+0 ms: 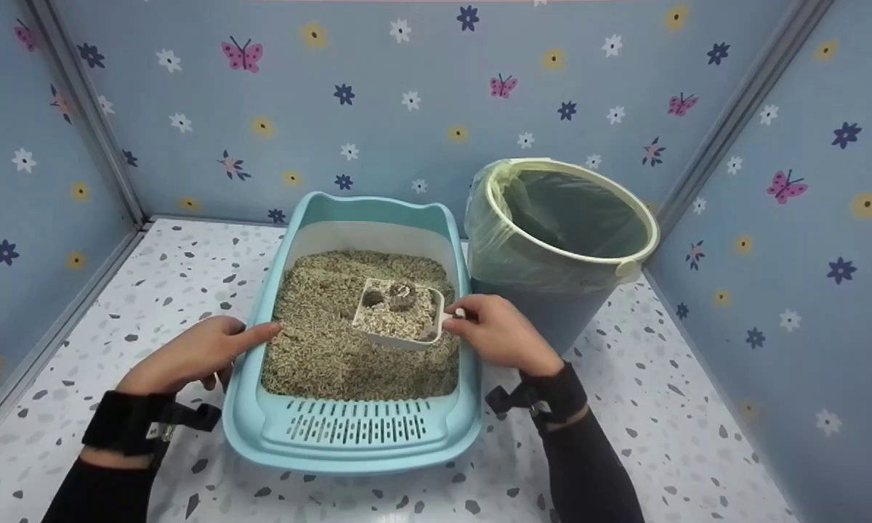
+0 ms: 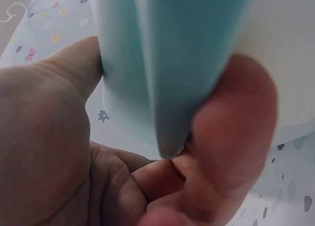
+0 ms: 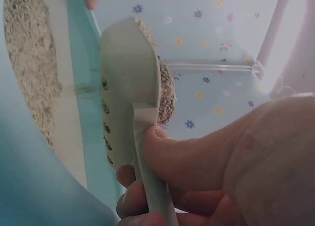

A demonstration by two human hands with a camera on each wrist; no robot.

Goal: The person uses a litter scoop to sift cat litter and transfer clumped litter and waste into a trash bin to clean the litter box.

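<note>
A light blue litter box [image 1: 349,459] holds a layer of brownish pellet litter [image 1: 312,341]. My left hand [image 1: 192,352] grips its left rim, the thumb over the inner side. Up close, the left wrist view shows curled fingers beneath the rim [image 2: 177,73]. With my right hand [image 1: 507,335] I hold a pale litter scoop [image 3: 125,78] by its handle, thumb along the top. The scoop is above the right part of the litter, loaded with pellets and dark round clumps [image 1: 402,296]. Slots along its underside show in the right wrist view, with a blurred streak below them.
A waste bin [image 1: 578,254] lined with a translucent bag stands right behind the box, its mouth uncovered. Blue flowered panels [image 1: 407,102] enclose the back and both sides. The floor surface [image 1: 668,436] is white with grey speckles.
</note>
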